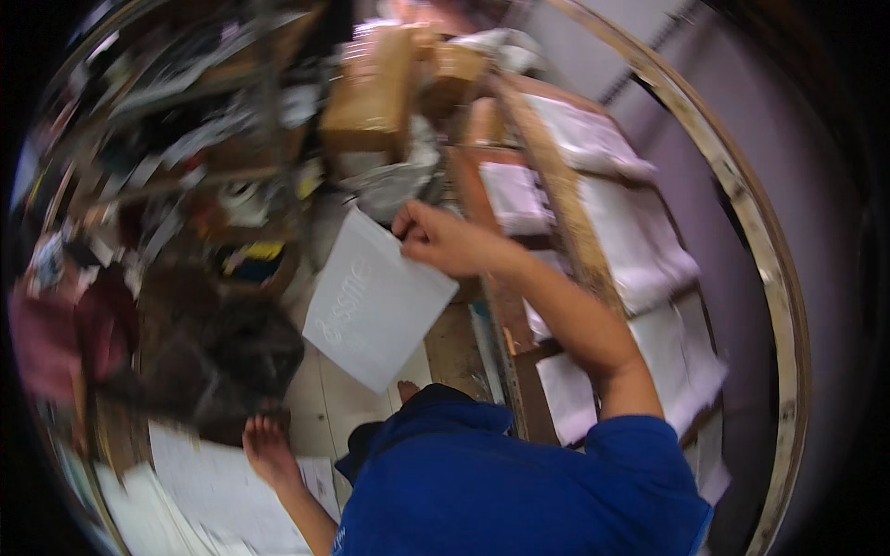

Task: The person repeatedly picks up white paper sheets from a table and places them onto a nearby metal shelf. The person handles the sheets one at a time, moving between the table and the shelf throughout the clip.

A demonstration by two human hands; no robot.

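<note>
My right hand (pixel 436 243) pinches the upper edge of a white plastic bag (pixel 385 320), which hangs flat and slightly tilted in front of me. Faint pale lettering runs along the bag's left side. Lower down on the left, my left hand (pixel 269 447) is empty, its fingers stretched out. It is over or beside some white paper sheets (pixel 218 486); whether it touches them I cannot tell. Close to that hand lies a dark, bulky sack or cloth (pixel 246 347), blurred by motion.
Stacks of white packets (pixel 640 241) fill a wooden rack (pixel 556 167) at right. Taped brown cardboard boxes (pixel 371 88) stand at the far end. A cluttered shelf (pixel 185 185) runs along the left, with maroon cloth (pixel 69 334) nearer. Tiled floor (pixel 324 408) shows between.
</note>
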